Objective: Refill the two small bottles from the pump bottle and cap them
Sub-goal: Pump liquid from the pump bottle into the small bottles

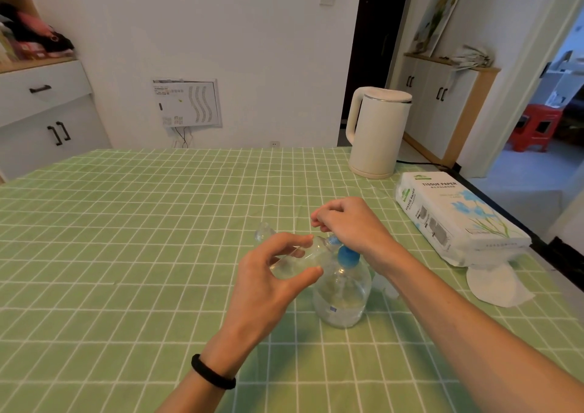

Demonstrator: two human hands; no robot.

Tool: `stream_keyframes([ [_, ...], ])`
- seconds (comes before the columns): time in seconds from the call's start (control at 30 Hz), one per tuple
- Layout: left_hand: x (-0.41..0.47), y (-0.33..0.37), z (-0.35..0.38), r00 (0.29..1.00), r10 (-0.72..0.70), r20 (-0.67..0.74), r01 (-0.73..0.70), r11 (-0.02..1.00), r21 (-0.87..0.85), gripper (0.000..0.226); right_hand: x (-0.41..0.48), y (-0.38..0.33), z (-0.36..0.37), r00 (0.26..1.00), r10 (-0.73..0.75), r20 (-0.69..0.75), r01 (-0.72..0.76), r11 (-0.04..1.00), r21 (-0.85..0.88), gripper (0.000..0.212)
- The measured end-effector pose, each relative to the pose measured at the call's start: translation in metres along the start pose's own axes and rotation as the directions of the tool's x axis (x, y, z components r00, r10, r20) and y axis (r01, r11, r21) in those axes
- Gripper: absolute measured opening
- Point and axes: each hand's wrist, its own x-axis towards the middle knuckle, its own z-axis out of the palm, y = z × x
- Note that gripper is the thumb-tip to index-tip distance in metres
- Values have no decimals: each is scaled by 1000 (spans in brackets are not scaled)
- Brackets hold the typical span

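A clear pump bottle (343, 295) with a blue pump head (347, 256) stands on the green checked tablecloth (126, 238). My left hand (271, 279) grips a small clear bottle (303, 259), tilted with its mouth up against the blue nozzle. My right hand (347, 223) rests over the pump head with its fingers curled; what they touch is hidden. A second small clear object (264, 232), maybe the other bottle, lies just beyond my left hand. A small pale item (387, 287) sits right of the pump bottle, partly behind my right forearm.
A white electric kettle (376, 131) stands at the far right of the table, its cord running off the edge. A tissue paper pack (455, 216) lies near the right edge with a loose tissue (496, 286) in front of it.
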Motion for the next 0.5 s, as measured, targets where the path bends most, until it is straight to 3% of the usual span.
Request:
stream_keyframes([
  [0.5, -3, -8, 2, 1000, -17, 1, 17, 1000, -12, 40, 0, 12, 7, 999, 35, -24, -35, 999, -14, 30],
])
